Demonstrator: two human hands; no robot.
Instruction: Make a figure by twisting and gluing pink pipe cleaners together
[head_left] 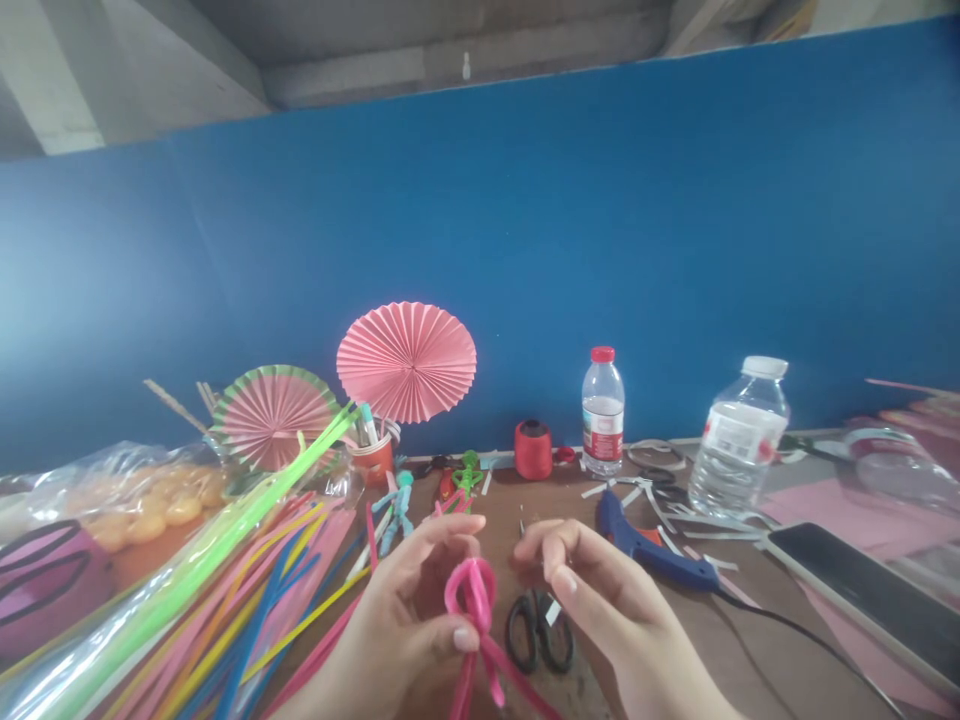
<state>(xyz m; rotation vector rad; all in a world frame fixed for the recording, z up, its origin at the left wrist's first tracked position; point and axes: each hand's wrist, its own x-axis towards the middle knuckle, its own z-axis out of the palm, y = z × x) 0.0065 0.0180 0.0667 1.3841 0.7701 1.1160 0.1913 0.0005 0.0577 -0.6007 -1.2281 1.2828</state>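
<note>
Looped pink pipe cleaners (480, 597) are pinched between the thumb and fingers of my left hand (420, 610), with their loose ends hanging toward the table's front edge. My right hand (600, 590) is just to the right, apart from the pink loops. Its thumb and fingertips are pressed together, and whatever they hold, if anything, is too small to make out. Between and below my hands lie black-handled scissors (523, 635). A small white piece (553, 612) shows by the scissors' right handle.
Colored pipe cleaners (259, 590) and a clear bag of orange balls (161, 505) lie left. Behind are paper fans (407, 362), a cup (373, 462), red thread (533, 452) and bottles (603, 425). A blue glue gun (652, 550) with a cord and a phone (862, 590) lie right.
</note>
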